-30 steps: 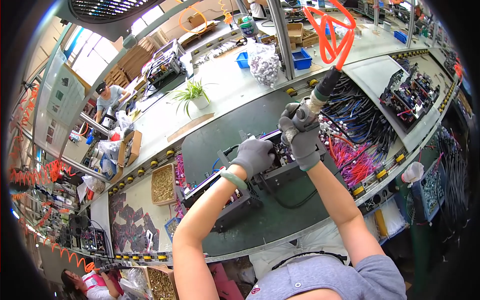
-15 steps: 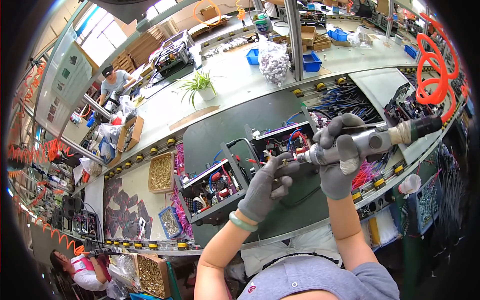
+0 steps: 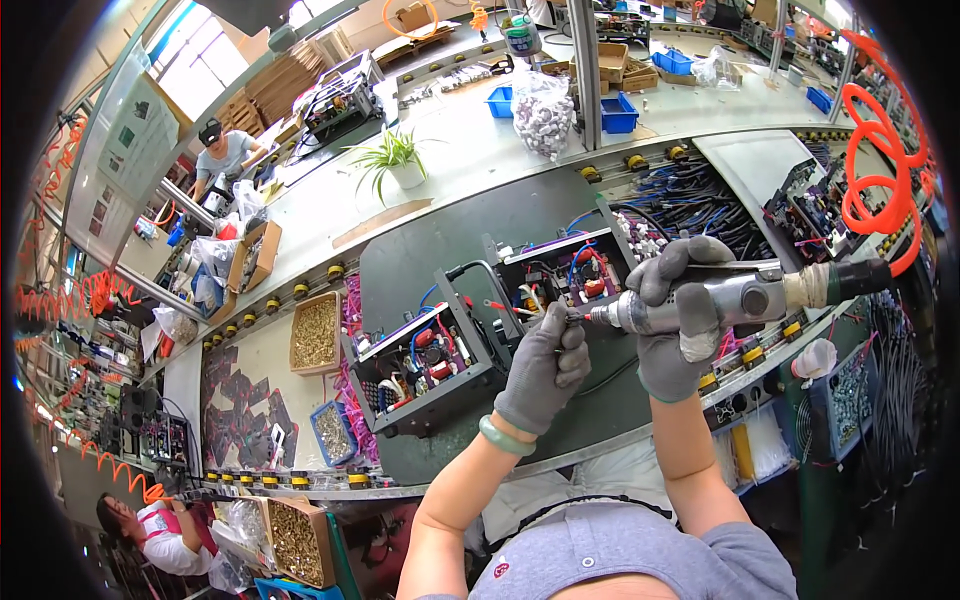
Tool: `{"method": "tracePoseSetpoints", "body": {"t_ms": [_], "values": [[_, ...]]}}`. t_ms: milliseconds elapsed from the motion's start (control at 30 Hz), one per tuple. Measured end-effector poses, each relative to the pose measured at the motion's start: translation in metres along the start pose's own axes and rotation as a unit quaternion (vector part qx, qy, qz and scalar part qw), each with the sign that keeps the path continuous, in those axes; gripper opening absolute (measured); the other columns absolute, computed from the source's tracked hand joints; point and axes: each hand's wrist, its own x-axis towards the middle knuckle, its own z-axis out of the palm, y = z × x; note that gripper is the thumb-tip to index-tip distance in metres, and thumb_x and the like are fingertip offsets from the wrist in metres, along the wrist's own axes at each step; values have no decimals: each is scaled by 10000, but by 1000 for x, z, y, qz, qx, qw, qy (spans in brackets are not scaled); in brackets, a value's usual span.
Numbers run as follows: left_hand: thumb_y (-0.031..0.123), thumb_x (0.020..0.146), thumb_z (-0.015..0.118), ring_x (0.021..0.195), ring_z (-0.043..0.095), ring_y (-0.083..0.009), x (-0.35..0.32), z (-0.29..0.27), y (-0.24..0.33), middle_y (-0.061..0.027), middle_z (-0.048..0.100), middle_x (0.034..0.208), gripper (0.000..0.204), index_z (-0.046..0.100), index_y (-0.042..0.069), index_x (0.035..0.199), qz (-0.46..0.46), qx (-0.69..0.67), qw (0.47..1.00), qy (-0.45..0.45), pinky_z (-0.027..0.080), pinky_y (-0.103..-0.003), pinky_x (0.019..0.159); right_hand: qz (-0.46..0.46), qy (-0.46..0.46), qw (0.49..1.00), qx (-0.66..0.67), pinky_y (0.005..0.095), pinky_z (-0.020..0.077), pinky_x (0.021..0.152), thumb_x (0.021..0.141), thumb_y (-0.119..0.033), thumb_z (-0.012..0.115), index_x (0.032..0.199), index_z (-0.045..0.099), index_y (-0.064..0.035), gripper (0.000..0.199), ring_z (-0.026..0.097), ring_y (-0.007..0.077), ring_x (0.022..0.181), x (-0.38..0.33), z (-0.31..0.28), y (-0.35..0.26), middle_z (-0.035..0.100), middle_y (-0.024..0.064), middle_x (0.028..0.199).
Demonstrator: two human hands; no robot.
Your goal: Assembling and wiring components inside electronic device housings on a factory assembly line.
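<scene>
My right hand (image 3: pixel 683 310), in a grey glove, is wrapped round a silver air screwdriver (image 3: pixel 745 296) that lies level, its tip pointing left. A red air hose (image 3: pixel 880 200) runs from its dark rear end. My left hand (image 3: pixel 548 365), also gloved, pinches something small and dark right at the tool's tip; its kind is too small to make out. Behind and beside the hands stand two open metal chassis with circuit parts: the right-hand chassis (image 3: pixel 570 262) and the left-hand chassis (image 3: pixel 425 365). Both rest on a dark green board (image 3: pixel 510 425).
Left of the board are a box of brass-coloured fasteners (image 3: pixel 316 335) and a blue tray of small screws (image 3: pixel 333 434). Dark cables (image 3: pixel 690 205) lie at the back right. A potted plant (image 3: pixel 405 172) stands on the far bench. Two people work at the left.
My left hand has moved slightly up and right, its fingers closing in at the tool's tip. The screwdriver stays in my right hand, almost in place.
</scene>
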Motion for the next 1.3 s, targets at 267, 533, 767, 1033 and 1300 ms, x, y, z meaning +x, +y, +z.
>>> {"method": "tracePoseSetpoints", "body": {"t_ms": [267,533,767,1033,1300], "values": [[409,1033,518,510,369,-61,-9,19,-26,24,449,657,346,581,77,961,220,190,948,128,296,-208,430,18,-39,997,60,311,510,637,886,-251,736,1233,543,-76,433,557,150,750,-10,10,-7,572,55,965],[309,924,622,853,639,-307,26,6,56,-121,705,940,270,727,78,1015,410,768,460,176,482,-394,763,101,88,989,61,251,418,425,923,-165,675,1192,511,-131,317,577,131,691,34,13,15,569,34,882],[398,783,733,1036,563,-273,53,-11,69,-47,656,1050,303,768,165,973,168,925,269,209,420,-418,921,206,48,975,-69,238,334,363,887,-54,699,1100,568,-80,251,461,69,418,75,-7,106,584,34,686],[356,800,717,1072,550,-307,57,-12,68,-86,651,1129,238,766,148,906,169,922,285,201,414,-435,928,224,30,959,-171,249,338,373,891,-69,700,1072,587,-68,213,462,78,412,73,-12,129,594,57,675],[369,804,708,1065,547,-296,59,-9,69,-103,647,1171,248,762,147,900,140,925,293,199,399,-429,933,175,-14,956,-234,230,371,428,895,-73,698,1065,592,-74,200,506,68,485,67,-15,141,613,42,697]]}}
